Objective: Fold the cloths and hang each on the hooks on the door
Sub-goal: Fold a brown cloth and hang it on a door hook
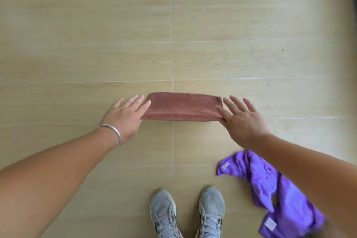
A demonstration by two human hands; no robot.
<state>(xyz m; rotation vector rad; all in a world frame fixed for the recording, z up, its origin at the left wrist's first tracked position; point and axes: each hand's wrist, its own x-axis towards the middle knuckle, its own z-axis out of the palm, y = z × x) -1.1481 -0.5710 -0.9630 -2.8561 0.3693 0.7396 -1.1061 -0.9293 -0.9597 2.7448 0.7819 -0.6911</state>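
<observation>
The left hand (pixel 126 117) and right hand (pixel 241 117), fingers spread flat, press the two ends of a brown cloth (pixel 182 106) folded into a strip on the wooden floor (pixel 96 35), with a crumpled purple cloth (pixel 270 189) near grey shoes (pixel 164 212).

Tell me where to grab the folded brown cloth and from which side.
Pinch the brown cloth at its two short ends, coming in from left and right, probably best. It lies flat on the floor as a long narrow strip, and the left hand and right hand sit at those ends already, fingers straight.
</observation>
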